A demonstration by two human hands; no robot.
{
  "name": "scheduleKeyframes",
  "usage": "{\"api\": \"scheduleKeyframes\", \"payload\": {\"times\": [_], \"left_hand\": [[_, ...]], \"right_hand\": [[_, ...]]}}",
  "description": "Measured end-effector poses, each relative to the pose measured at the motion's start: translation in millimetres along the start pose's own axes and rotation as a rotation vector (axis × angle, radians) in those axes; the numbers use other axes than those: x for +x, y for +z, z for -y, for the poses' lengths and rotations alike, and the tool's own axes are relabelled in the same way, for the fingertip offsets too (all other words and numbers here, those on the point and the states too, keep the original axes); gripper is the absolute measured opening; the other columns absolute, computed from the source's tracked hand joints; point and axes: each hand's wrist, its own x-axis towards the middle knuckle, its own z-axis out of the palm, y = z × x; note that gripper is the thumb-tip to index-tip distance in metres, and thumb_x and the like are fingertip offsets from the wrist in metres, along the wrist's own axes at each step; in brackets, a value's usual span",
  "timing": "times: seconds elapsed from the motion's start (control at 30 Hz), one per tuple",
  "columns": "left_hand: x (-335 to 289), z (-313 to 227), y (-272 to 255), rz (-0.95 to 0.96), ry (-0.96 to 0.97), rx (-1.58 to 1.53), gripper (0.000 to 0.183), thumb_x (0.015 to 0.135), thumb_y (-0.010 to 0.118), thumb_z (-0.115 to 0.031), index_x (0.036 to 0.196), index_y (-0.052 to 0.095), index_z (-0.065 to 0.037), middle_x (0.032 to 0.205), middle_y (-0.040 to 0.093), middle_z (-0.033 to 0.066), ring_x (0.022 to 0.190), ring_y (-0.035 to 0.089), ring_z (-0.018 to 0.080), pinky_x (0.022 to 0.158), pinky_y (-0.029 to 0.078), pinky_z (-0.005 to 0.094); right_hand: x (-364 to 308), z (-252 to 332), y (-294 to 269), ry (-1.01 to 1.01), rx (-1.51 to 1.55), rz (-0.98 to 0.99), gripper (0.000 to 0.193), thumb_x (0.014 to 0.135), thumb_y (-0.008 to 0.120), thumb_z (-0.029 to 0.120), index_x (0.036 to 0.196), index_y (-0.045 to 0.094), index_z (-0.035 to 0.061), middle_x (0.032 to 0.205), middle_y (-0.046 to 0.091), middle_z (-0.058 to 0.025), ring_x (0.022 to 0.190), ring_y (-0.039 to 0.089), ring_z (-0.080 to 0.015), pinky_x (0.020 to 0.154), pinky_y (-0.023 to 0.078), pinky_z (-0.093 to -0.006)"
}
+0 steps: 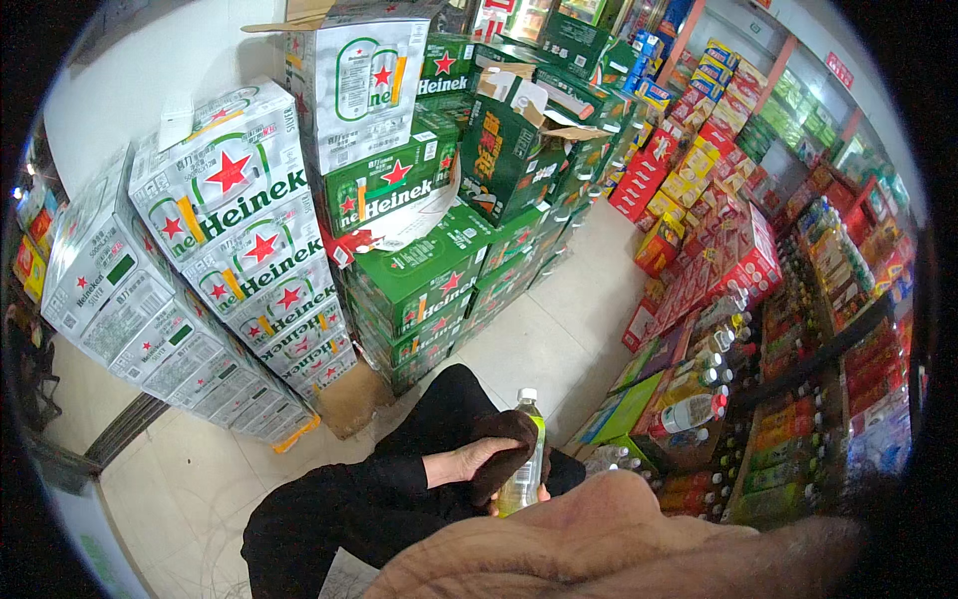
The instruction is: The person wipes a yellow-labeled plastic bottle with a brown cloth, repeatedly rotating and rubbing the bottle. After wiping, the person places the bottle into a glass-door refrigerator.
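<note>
A shop with pale tile floor [554,324] and tall box stacks [424,275].
In the head view I see one bottle [523,487]; the right hand [543,493], mostly hidden, grips it low; the left hand [465,461] holds one brown cloth [507,454] against its side.

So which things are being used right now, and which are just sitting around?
In use:
- white-capped bottle, in the right hand
- brown cloth, held against it by the left hand

Just around:
- white cartons
- green cartons
- red boxes
- red-capped bottle
</note>
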Motion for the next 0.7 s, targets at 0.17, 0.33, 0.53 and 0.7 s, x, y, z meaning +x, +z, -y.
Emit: {"api": "scheduleKeyframes", "payload": {"times": [0.17,0.33,0.53,0.7], "left_hand": [[15.8,-5.4,-15.1,-0.231,-0.069,0.045,0.032,0.090,0.063,-0.025,0.113,0.060,-0.003,0.109,0.065,0.0096,0.099,0.062,0.0190,0.091,0.048,0.0361],[20.3,5.7,-24.7,-0.335,0.125,0.392,0.033,0.088,0.066,-0.026,0.112,0.062,-0.004,0.108,0.064,0.0050,0.097,0.060,0.0138,0.088,0.049,0.0300],[19.6,-4.0,-13.7,-0.420,0.058,0.399,0.033,0.088,0.062,-0.028,0.109,0.063,-0.003,0.102,0.066,0.0079,0.089,0.062,0.0181,0.084,0.051,0.0346],[24.4,-23.2,-5.9,-0.294,0.020,0.503,0.026,0.082,0.061,-0.018,0.101,0.065,-0.002,0.097,0.068,0.0084,0.086,0.064,0.0184,0.080,0.052,0.0332]], "right_hand": [[-0.5,4.4,-4.7,-0.089,-0.040,0.027,0.048,0.085,0.071,0.012,0.126,0.047,0.0040,0.109,0.060,-0.0050,0.095,0.057,-0.0138,0.083,0.047,-0.0297],[6.5,-8.8,-8.9,-0.183,-0.148,0.059,0.054,0.082,0.074,0.011,0.128,0.046,0.0047,0.112,0.060,-0.0051,0.099,0.057,-0.0150,0.087,0.046,-0.0319],[2.3,-7.5,-3.4,-0.151,-0.157,0.026,0.044,0.080,0.076,0.012,0.116,0.053,0.0008,0.102,0.062,-0.0029,0.090,0.057,-0.0106,0.081,0.047,-0.0270],[-5.8,-5.2,-22.3,-0.003,0.007,0.169,0.041,0.084,0.072,0.023,0.116,0.055,0.0037,0.101,0.063,-0.0024,0.090,0.059,-0.0113,0.082,0.047,-0.0280]]}}
